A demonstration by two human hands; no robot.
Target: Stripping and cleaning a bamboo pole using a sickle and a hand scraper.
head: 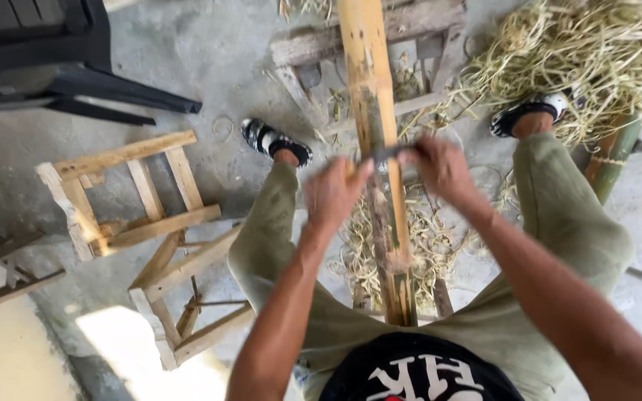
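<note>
- Both hands, left hand [334,194] and right hand [440,167], are clamped on the ends of a blade [386,154] lying across the bamboo pole [377,111], probably for even pressure.
- Pole runs far from between the knees (resting on a wooden stand [410,30]).
- Shavings [581,52] lie far right.

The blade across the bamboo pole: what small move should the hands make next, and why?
Probably draw the blade toward the body along the bamboo pole. The left hand and right hand grip its two ends across the pole, and the part nearer the body looks rough, with shavings below.
</note>
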